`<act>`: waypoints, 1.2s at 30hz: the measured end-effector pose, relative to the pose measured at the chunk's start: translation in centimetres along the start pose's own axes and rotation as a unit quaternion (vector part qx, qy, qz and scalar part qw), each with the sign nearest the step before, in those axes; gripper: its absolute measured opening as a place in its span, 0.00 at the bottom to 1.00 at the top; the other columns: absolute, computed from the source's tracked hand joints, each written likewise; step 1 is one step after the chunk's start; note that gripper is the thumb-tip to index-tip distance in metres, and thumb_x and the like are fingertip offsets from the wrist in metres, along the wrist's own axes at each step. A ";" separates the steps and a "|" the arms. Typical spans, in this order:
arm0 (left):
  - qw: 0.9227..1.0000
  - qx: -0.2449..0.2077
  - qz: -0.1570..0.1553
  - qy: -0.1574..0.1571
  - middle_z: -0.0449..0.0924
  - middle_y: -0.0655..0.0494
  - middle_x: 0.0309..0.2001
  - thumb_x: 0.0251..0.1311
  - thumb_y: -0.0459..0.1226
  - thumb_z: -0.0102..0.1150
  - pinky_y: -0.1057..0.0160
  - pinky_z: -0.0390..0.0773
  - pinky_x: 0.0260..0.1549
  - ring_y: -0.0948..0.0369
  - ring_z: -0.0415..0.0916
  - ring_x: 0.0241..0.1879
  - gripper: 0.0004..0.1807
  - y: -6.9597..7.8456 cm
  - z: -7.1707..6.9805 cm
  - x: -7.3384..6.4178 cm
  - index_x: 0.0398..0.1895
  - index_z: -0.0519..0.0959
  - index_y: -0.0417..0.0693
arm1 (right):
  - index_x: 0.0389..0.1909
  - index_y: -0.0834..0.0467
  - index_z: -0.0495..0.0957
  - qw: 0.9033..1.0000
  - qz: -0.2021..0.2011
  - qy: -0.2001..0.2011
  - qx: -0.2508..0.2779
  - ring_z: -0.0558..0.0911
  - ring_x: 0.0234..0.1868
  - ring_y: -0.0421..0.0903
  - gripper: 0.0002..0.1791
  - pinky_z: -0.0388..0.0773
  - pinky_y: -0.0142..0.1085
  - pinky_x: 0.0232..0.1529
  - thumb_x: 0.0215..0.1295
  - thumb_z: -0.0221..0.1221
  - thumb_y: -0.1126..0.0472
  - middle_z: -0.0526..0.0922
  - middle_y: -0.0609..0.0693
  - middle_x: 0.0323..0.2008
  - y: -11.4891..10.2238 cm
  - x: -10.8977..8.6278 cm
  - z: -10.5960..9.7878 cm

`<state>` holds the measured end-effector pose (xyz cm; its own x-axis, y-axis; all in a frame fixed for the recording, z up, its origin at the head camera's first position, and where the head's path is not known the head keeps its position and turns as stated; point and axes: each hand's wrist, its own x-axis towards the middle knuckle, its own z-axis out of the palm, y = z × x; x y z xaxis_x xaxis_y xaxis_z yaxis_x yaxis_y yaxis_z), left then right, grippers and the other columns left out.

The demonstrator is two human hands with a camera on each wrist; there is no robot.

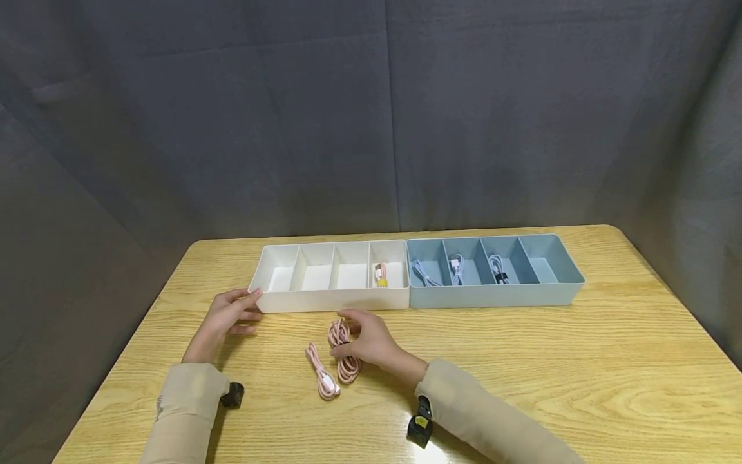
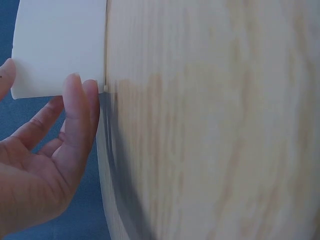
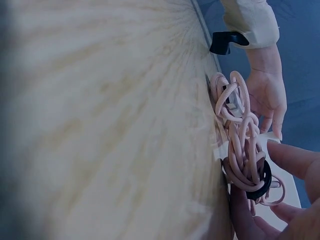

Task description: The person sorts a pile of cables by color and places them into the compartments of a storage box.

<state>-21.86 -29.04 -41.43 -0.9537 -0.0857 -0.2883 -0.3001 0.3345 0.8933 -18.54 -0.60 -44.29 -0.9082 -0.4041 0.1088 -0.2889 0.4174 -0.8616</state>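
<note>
My left hand touches the left end of a white divided organizer box, its fingers loosely extended at the corner. In the left wrist view, fingertips overlap the box's white end wall. My right hand curls round a coiled pink cable, thumb across it and fingers at its far end. A black tie binds that coil in the right wrist view. Just left of it lies a smaller pink cable with a white plug, flat on the table.
Another pink cable with a yellow band sits in the white box's rightmost compartment. A blue divided box adjoins on the right, with bluish cables in three compartments. Both stand on a wooden table before a dark curtain.
</note>
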 end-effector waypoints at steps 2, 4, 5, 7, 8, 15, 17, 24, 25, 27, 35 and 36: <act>1.000 -0.001 0.000 -0.001 0.71 0.36 0.49 0.62 0.52 0.50 0.61 0.82 0.30 0.60 0.78 0.35 0.40 0.0 0.0 0.0 0.65 0.54 0.31 | 0.55 0.65 0.71 1.000 -0.004 -0.002 -0.008 0.77 0.42 0.50 0.38 0.75 0.38 0.44 0.37 0.73 0.63 0.77 0.57 0.48 -0.1 0.1 0.0; 1.000 -0.001 0.001 -0.001 0.71 0.37 0.49 0.62 0.52 0.50 0.61 0.82 0.31 0.60 0.78 0.35 0.40 -0.1 -0.1 0.0 0.65 0.54 0.31 | 0.54 0.65 0.72 1.000 -0.004 -0.004 -0.007 0.78 0.41 0.50 0.37 0.75 0.37 0.42 0.37 0.73 0.65 0.78 0.57 0.46 -0.1 0.1 0.0; 1.000 -0.001 0.001 -0.002 0.71 0.37 0.49 0.62 0.52 0.50 0.61 0.82 0.31 0.60 0.78 0.34 0.40 -0.1 -0.1 0.0 0.65 0.54 0.31 | 0.53 0.65 0.72 1.000 0.000 -0.005 -0.002 0.78 0.41 0.50 0.37 0.75 0.36 0.42 0.36 0.73 0.65 0.78 0.58 0.45 -0.2 0.1 0.0; 1.000 -0.002 0.002 -0.003 0.72 0.37 0.48 0.62 0.52 0.51 0.61 0.82 0.31 0.60 0.78 0.34 0.40 -0.1 -0.1 0.0 0.65 0.54 0.31 | 0.53 0.66 0.72 1.000 0.009 -0.005 0.018 0.78 0.41 0.51 0.36 0.76 0.35 0.40 0.36 0.72 0.67 0.78 0.59 0.44 -0.2 0.2 0.1; 1.000 -0.002 0.002 -0.004 0.72 0.38 0.48 0.62 0.52 0.51 0.61 0.82 0.31 0.61 0.78 0.34 0.40 -0.1 -0.1 0.0 0.65 0.55 0.31 | 0.53 0.66 0.72 1.000 0.013 -0.004 0.025 0.78 0.41 0.52 0.36 0.77 0.35 0.40 0.36 0.72 0.68 0.78 0.59 0.44 -0.1 0.2 0.1; 1.000 -0.007 0.001 -0.006 0.72 0.40 0.46 0.61 0.52 0.51 0.60 0.82 0.31 0.61 0.78 0.34 0.39 0.0 0.0 0.1 0.65 0.56 0.32 | 0.52 0.68 0.72 0.997 0.025 0.004 0.072 0.78 0.41 0.53 0.35 0.78 0.32 0.35 0.36 0.71 0.71 0.77 0.61 0.44 0.1 0.3 0.0; 1.000 -0.006 0.000 -0.005 0.72 0.40 0.46 0.61 0.52 0.51 0.60 0.82 0.31 0.61 0.78 0.34 0.39 0.0 0.0 0.1 0.65 0.56 0.32 | 0.52 0.68 0.72 0.997 0.027 0.005 0.079 0.78 0.41 0.53 0.35 0.78 0.31 0.34 0.36 0.71 0.71 0.76 0.61 0.45 0.1 0.3 0.0; 1.000 -0.015 -0.008 -0.003 0.73 0.43 0.45 0.60 0.53 0.52 0.60 0.82 0.31 0.61 0.78 0.34 0.40 0.0 0.0 0.0 0.64 0.56 0.31 | 0.53 0.67 0.72 0.996 0.030 0.003 0.090 0.77 0.38 0.49 0.35 0.77 0.30 0.30 0.38 0.71 0.71 0.76 0.59 0.47 -0.3 0.2 -0.3; 1.000 -0.016 -0.008 -0.004 0.73 0.43 0.45 0.60 0.53 0.52 0.60 0.82 0.31 0.62 0.78 0.33 0.40 0.0 0.0 0.0 0.64 0.56 0.31 | 0.53 0.66 0.72 0.995 0.032 0.002 0.090 0.77 0.38 0.49 0.35 0.77 0.29 0.29 0.38 0.71 0.71 0.76 0.59 0.47 -0.4 0.2 -0.4; 1.000 -0.018 -0.009 -0.004 0.74 0.43 0.45 0.60 0.53 0.52 0.60 0.82 0.31 0.62 0.78 0.33 0.40 -0.1 0.0 0.0 0.64 0.56 0.31 | 0.54 0.66 0.72 0.995 0.032 0.001 0.092 0.77 0.39 0.49 0.35 0.77 0.30 0.29 0.39 0.71 0.71 0.75 0.58 0.48 -0.6 0.2 -0.6; 1.000 -0.022 -0.010 -0.003 0.74 0.44 0.44 0.59 0.54 0.53 0.60 0.82 0.31 0.61 0.78 0.33 0.41 -0.2 0.0 0.2 0.64 0.57 0.32 | 0.54 0.66 0.71 0.995 0.027 0.003 0.097 0.77 0.39 0.52 0.35 0.78 0.30 0.29 0.40 0.70 0.70 0.75 0.59 0.49 -1.6 0.5 -1.6; 1.000 -0.021 -0.010 -0.003 0.74 0.44 0.44 0.59 0.54 0.53 0.60 0.82 0.31 0.61 0.78 0.33 0.41 -0.2 -0.1 0.2 0.64 0.57 0.32 | 0.54 0.66 0.71 0.995 0.024 0.003 0.094 0.77 0.40 0.52 0.35 0.78 0.30 0.30 0.40 0.71 0.70 0.75 0.59 0.49 -1.8 0.5 -1.8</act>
<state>-21.98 -29.18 -41.64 -0.9477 -0.0860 -0.3073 -0.3189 0.2929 0.9014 -19.07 -0.11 -41.82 -0.9214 -0.3828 0.0672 -0.1838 0.2768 -0.9432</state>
